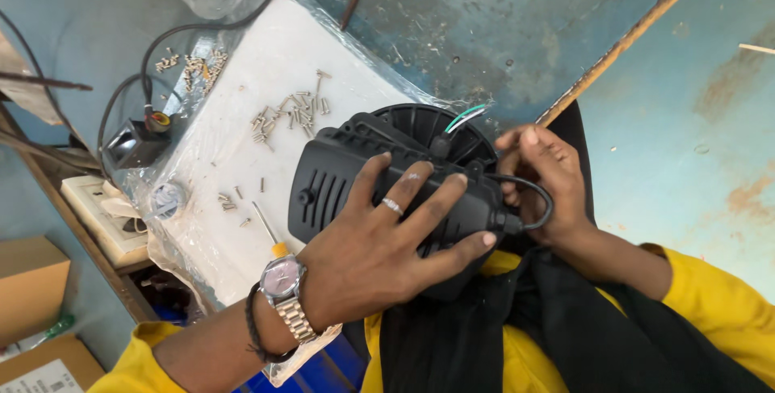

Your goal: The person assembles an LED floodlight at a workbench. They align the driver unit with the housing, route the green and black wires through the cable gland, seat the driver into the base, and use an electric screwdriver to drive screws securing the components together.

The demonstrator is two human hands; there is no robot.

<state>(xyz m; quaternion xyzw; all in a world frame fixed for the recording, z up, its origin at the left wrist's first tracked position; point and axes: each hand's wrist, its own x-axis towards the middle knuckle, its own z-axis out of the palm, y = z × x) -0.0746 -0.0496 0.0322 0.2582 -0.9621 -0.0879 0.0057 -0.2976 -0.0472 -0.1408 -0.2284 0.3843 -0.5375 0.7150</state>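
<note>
The ribbed black plastic housing (pixel 387 191) lies on the person's lap at the near edge of the white plastic-wrapped board (pixel 266 110); it looks put together but not yet screwed, for small metal screws (pixel 291 110) lie loose on the board beyond it and a yellow-handled screwdriver (pixel 270 235) lies unused just beside it. The left hand (pixel 379 247) presses flat on the housing with fingers spread, while the right hand (pixel 545 183) curls around its black cable (pixel 537 199), near the green and white wires (pixel 467 117).

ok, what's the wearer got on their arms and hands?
Bare hands, no gloves. Left hand: silver ring, metal-band wristwatch with a pinkish dial, thin black cord bracelet. Right hand: nothing worn. Yellow sleeves on both arms.
</note>
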